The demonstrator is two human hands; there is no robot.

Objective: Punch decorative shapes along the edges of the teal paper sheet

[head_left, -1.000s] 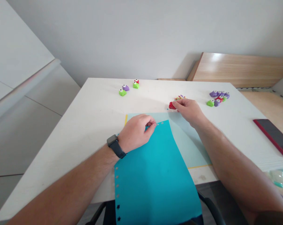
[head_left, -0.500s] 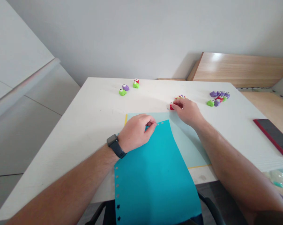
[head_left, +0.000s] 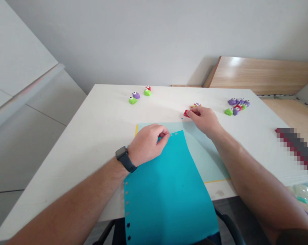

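Observation:
My left hand (head_left: 151, 141), a dark watch on its wrist, pinches the far edge of a blue sheet (head_left: 166, 190). Small punched holes run along the sheet's left and far edges; the nearest ones are star-shaped. The sheet's near end hangs over the table's front. My right hand (head_left: 203, 119) is closed on a small red craft punch (head_left: 186, 113), which my fingers partly cover. Just behind that punch lies a little heap of colourful paper bits (head_left: 195, 105).
A pale mat (head_left: 202, 163) with a yellow border lies under the sheet. Green and purple punches (head_left: 133, 100) with googly eyes stand at the back left, and several more punches (head_left: 232, 102) cluster at the back right. A blurred dark, red-edged object (head_left: 298, 148) lies far right.
The red punch has tilted in my right hand, and its eye no longer shows. My left hand and the blue sheet have stayed in place.

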